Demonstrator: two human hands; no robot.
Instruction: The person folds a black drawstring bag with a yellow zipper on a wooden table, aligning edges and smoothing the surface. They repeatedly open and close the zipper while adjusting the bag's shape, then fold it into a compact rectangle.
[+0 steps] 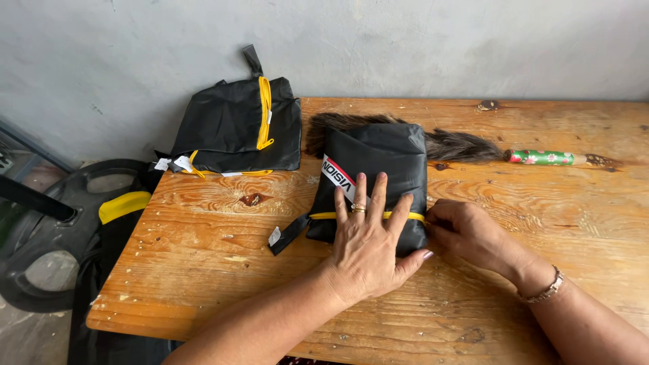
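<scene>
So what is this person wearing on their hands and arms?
Both forearms are bare, with no sleeves in view. The left hand wears gold-coloured rings on two fingers, and its thumbnail looks painted a pale shade. The right hand has a metal link bracelet at the wrist.

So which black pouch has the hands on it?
The front pouch in the table's middle: the left hand lies flat on it, the right hand at its edge. The other pouch sits untouched at the back corner.

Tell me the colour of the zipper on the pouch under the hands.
Yellow, on the black pouch; clearest in the head view.
</scene>
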